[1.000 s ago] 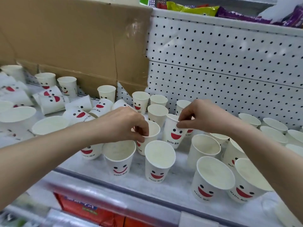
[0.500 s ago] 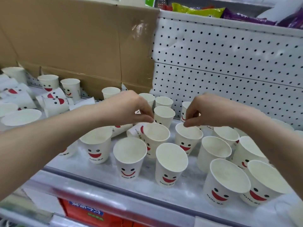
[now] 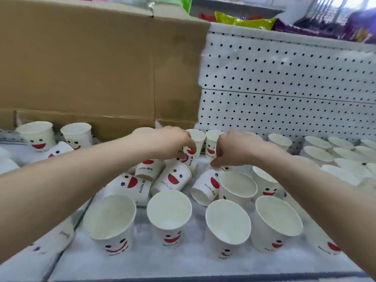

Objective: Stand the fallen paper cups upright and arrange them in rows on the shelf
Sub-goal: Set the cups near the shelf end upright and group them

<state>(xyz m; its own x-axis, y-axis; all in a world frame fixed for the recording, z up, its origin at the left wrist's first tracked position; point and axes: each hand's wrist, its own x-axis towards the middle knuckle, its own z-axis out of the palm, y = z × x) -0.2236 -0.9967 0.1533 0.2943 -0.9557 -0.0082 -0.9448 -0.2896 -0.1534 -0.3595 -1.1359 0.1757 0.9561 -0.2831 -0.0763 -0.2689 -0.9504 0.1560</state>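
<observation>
White paper cups with red smiling faces cover the shelf [image 3: 142,261]. Several stand upright in a front row, among them one upright cup [image 3: 168,214] and its neighbour cup [image 3: 227,224]. Behind them several lie fallen, such as the left fallen cup [image 3: 130,185] and the middle fallen cup [image 3: 173,178]. My left hand [image 3: 171,142] curls its fingers round a tilted cup [image 3: 190,159] in that pile. My right hand [image 3: 234,148] points its bunched fingertips down at the base of another fallen cup [image 3: 205,186]; blur hides whether it grips.
A large cardboard box [image 3: 81,68] stands at the back left. A white pegboard [image 3: 284,88] forms the back wall. More upright cups [image 3: 317,153] fill the right side, and two cups [image 3: 37,135] stand at the far left. Snack packets [image 3: 244,21] lie on the shelf above.
Both hands let go of the cups they had set upright and reached further back to the fallen pile. The view has moved closer and lower.
</observation>
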